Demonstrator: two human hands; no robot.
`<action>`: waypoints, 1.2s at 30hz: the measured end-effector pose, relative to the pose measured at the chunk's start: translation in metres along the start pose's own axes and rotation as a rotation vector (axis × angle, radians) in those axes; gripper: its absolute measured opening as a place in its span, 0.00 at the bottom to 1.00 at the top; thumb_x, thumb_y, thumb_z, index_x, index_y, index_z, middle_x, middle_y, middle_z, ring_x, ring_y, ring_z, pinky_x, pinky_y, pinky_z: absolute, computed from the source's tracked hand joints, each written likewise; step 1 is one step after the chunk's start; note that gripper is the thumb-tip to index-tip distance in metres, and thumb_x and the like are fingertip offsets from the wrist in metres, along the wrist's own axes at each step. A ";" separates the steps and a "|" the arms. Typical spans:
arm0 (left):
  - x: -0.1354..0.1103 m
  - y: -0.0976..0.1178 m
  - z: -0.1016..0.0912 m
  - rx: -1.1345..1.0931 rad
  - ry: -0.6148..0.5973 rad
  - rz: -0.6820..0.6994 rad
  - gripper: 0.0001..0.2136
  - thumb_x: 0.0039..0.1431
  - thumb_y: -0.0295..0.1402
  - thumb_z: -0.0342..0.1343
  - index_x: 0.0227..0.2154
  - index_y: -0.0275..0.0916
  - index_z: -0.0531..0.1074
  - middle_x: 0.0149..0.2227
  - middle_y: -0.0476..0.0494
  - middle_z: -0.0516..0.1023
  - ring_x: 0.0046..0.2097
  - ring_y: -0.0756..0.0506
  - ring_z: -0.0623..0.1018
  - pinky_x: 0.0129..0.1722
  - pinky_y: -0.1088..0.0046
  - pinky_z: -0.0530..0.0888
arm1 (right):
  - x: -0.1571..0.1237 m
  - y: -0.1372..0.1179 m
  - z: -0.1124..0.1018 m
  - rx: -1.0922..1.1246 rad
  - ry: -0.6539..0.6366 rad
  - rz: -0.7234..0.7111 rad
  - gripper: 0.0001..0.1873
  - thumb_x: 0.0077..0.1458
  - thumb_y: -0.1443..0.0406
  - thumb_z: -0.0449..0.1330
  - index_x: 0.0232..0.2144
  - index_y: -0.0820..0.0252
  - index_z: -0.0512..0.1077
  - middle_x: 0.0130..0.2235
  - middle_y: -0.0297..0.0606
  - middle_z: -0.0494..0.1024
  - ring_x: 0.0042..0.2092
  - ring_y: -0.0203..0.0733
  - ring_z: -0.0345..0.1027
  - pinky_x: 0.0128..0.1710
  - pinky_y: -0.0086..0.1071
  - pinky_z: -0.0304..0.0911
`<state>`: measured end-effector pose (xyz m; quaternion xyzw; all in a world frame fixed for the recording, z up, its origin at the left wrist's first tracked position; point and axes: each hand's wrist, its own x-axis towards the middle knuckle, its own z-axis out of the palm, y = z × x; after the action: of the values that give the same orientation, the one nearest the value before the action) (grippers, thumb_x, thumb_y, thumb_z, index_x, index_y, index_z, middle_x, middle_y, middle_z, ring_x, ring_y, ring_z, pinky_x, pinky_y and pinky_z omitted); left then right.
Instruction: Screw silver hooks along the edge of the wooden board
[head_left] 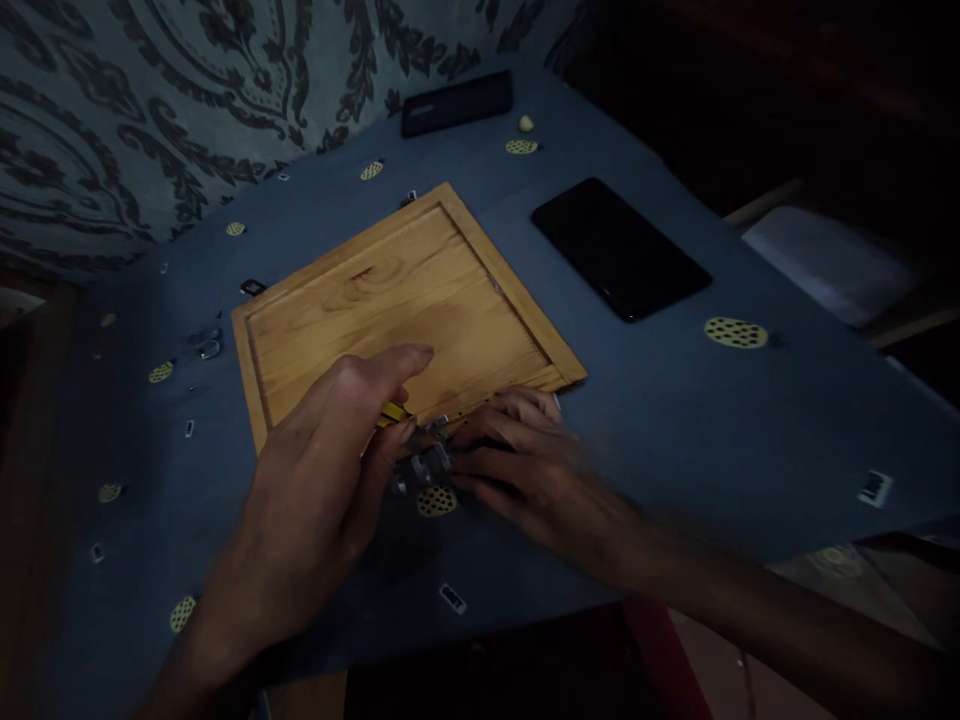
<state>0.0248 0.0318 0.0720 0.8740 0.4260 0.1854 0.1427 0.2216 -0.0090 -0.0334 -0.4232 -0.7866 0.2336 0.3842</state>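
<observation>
A framed wooden panel [375, 290] lies flat on the table. At its front edge is a small grey metal fitting [430, 463] that looks like a hinge. My left hand [315, 480] is closed over the panel's front left part, with a short yellow piece [391, 413], perhaps a tool handle, showing between thumb and fingers. Its far end meets the fitting, but its kind is hard to make out. My right hand [536, 465] pinches the fitting from the right, its fingers bent along the panel's front edge.
A dark smartphone [621, 248] lies to the panel's right. Near the patterned wall covering [247, 80] is a black phone case [457, 104], with a small pale round object [526, 124] beside it. Small metal bits [208, 345] lie left of the panel on the blue tablecloth [795, 420].
</observation>
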 end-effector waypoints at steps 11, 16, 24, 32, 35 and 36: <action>-0.001 -0.001 0.001 -0.001 0.000 0.008 0.19 0.68 0.25 0.52 0.60 0.46 0.65 0.50 0.47 0.77 0.52 0.45 0.79 0.50 0.68 0.79 | 0.000 -0.001 0.001 -0.031 0.005 0.027 0.06 0.64 0.62 0.63 0.36 0.55 0.79 0.45 0.37 0.82 0.48 0.46 0.69 0.50 0.44 0.61; -0.002 -0.002 0.001 -0.004 -0.005 0.004 0.19 0.69 0.26 0.52 0.60 0.46 0.64 0.50 0.47 0.77 0.51 0.45 0.79 0.50 0.69 0.80 | 0.000 0.000 0.002 -0.016 -0.002 0.014 0.04 0.64 0.64 0.63 0.35 0.56 0.78 0.48 0.35 0.83 0.52 0.46 0.68 0.53 0.44 0.59; -0.002 -0.001 0.001 0.006 0.005 0.000 0.18 0.69 0.27 0.51 0.59 0.46 0.65 0.49 0.46 0.78 0.50 0.44 0.79 0.50 0.67 0.80 | 0.001 -0.001 0.003 0.011 -0.031 0.053 0.05 0.64 0.65 0.61 0.35 0.54 0.78 0.47 0.36 0.84 0.53 0.49 0.68 0.55 0.48 0.58; -0.004 0.000 -0.002 -0.017 0.036 -0.043 0.20 0.68 0.28 0.53 0.60 0.48 0.65 0.49 0.46 0.78 0.50 0.44 0.79 0.47 0.67 0.81 | 0.002 -0.002 0.003 0.029 -0.022 0.059 0.04 0.63 0.65 0.62 0.35 0.54 0.78 0.46 0.34 0.83 0.51 0.47 0.67 0.53 0.47 0.58; -0.004 0.000 -0.001 -0.018 0.032 -0.027 0.19 0.69 0.28 0.52 0.60 0.48 0.65 0.50 0.46 0.77 0.51 0.44 0.79 0.48 0.67 0.81 | 0.002 -0.002 0.002 0.031 -0.030 0.067 0.06 0.64 0.65 0.61 0.36 0.54 0.79 0.46 0.35 0.84 0.51 0.48 0.68 0.53 0.47 0.59; -0.003 0.000 0.000 -0.018 0.029 -0.022 0.19 0.69 0.28 0.52 0.60 0.47 0.65 0.49 0.46 0.78 0.51 0.44 0.79 0.49 0.67 0.80 | 0.002 -0.002 0.002 0.030 -0.027 0.066 0.06 0.63 0.65 0.61 0.36 0.54 0.79 0.46 0.35 0.84 0.51 0.48 0.68 0.53 0.47 0.58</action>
<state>0.0227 0.0293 0.0711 0.8652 0.4359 0.2001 0.1463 0.2181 -0.0082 -0.0325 -0.4399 -0.7737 0.2635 0.3721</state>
